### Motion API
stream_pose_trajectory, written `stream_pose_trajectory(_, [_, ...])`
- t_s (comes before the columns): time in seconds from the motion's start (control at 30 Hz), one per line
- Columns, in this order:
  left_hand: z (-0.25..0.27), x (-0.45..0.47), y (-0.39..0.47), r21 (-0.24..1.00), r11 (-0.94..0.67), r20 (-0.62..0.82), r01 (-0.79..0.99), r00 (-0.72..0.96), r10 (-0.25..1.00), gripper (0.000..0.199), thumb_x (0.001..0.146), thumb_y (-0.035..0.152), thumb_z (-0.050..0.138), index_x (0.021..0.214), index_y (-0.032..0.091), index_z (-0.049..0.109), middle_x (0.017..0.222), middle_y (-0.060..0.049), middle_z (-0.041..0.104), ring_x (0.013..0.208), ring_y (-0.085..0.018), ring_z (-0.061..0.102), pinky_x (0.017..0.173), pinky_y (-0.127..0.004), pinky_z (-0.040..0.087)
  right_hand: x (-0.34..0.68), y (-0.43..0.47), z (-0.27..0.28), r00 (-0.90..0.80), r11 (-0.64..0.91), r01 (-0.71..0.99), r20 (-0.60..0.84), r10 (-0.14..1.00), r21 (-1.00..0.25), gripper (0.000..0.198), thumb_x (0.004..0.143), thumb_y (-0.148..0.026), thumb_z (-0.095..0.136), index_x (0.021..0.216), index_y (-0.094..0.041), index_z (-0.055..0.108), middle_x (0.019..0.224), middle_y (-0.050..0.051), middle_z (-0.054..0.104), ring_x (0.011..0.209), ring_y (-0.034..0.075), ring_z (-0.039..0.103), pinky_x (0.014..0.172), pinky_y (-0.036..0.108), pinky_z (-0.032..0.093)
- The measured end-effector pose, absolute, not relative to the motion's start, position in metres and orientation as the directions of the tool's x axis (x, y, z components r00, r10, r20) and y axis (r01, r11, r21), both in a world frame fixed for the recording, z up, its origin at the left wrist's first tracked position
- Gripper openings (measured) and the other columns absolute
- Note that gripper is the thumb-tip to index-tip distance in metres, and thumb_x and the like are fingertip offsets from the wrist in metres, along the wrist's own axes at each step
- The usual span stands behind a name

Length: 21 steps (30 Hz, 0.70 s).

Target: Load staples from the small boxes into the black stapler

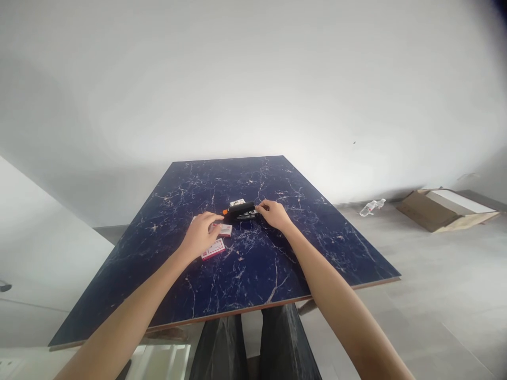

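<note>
A black stapler point(242, 209) with an orange end lies near the middle of the table, its orange end toward the left. My right hand point(274, 214) is at the stapler's right end, thumb and forefinger pinched together. A small pale bit shows at those fingertips, too small to name. My left hand point(203, 232) is by the orange end, thumb and fingers apart, hovering over small boxes. One white and red box point(225, 230) lies partly under its thumb. Another white and red box point(214, 249) rests nearer to me. Behind the stapler, a white item point(237, 202) is partly hidden.
The table point(253, 274) has a dark blue marbled top and stands close to a pale wall point(253, 79). On the floor to the right are clear plastic bottles point(371, 207) and a cardboard box point(439, 210). My legs point(257, 343) are below the front edge.
</note>
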State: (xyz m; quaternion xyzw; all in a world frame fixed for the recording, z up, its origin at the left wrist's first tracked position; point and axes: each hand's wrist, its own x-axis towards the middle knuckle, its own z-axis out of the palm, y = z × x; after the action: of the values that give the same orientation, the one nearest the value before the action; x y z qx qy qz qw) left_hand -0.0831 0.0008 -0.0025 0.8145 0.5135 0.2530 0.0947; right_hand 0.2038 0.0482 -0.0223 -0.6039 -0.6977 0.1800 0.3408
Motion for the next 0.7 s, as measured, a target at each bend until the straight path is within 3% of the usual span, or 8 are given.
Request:
stream_pose_trajectory(0.13, [-0.003,-0.084,0.002,0.427,-0.445,0.314,0.787,0.332,0.889,0.033,0.096,0.035,0.047,0.120,0.024,0.068,0.121,-0.009,0.067,0.109,-0.028,0.060,0.090,-0.042,0.048,0.202,0.049,-0.024,-0.028,0.197,0.756,0.269,0.963,-0.624,0.022,0.094,-0.037,0.056,0.084,-0.022,0.070,0.081,0.002,0.072,0.073,0.017,0.060,0.067,0.026,0.038])
stream_pose_trajectory(0.27, [-0.002,-0.083,0.001,0.424,-0.440,0.294,0.791,0.339,0.894,0.034,0.096,0.034,0.047,0.120,0.023,0.068,0.121,-0.009,0.067,0.108,-0.028,0.061,0.088,-0.042,0.049,0.199,0.050,-0.025,0.024,0.146,0.735,0.240,0.970,-0.662,0.016,0.093,-0.034,0.059,0.096,-0.024,0.071,0.091,0.003,0.074,0.081,0.018,0.064,0.071,0.026,0.040])
stream_pose_trajectory(0.4, [0.000,-0.081,0.000,0.417,-0.441,0.291,0.795,0.342,0.893,0.034,0.096,0.035,0.046,0.119,0.023,0.068,0.121,-0.009,0.067,0.107,-0.028,0.060,0.088,-0.042,0.048,0.198,0.052,-0.024,0.060,0.105,0.766,0.233,0.971,-0.635,0.024,0.096,-0.037,0.053,0.088,-0.023,0.070,0.086,0.004,0.073,0.078,0.018,0.063,0.068,0.025,0.039])
stream_pose_trajectory(0.5, [-0.001,-0.082,0.000,0.418,-0.453,0.301,0.787,0.351,0.887,0.034,0.096,0.034,0.046,0.120,0.023,0.068,0.120,-0.009,0.067,0.105,-0.027,0.061,0.087,-0.042,0.049,0.203,0.051,-0.020,0.002,0.142,0.775,0.228,0.974,-0.615,0.037,0.100,-0.043,0.043,0.085,-0.022,0.070,0.082,0.005,0.072,0.076,0.019,0.063,0.067,0.026,0.040])
stream_pose_trajectory(0.7, [-0.003,-0.084,0.002,0.394,-0.473,0.322,0.788,0.363,0.874,0.033,0.095,0.032,0.048,0.119,0.024,0.068,0.120,-0.008,0.068,0.107,-0.027,0.061,0.090,-0.043,0.048,0.211,0.048,-0.017,-0.100,0.208,0.716,0.196,0.975,-0.667,0.022,0.091,-0.034,0.059,0.105,-0.024,0.073,0.105,0.004,0.075,0.095,0.020,0.067,0.084,0.028,0.047])
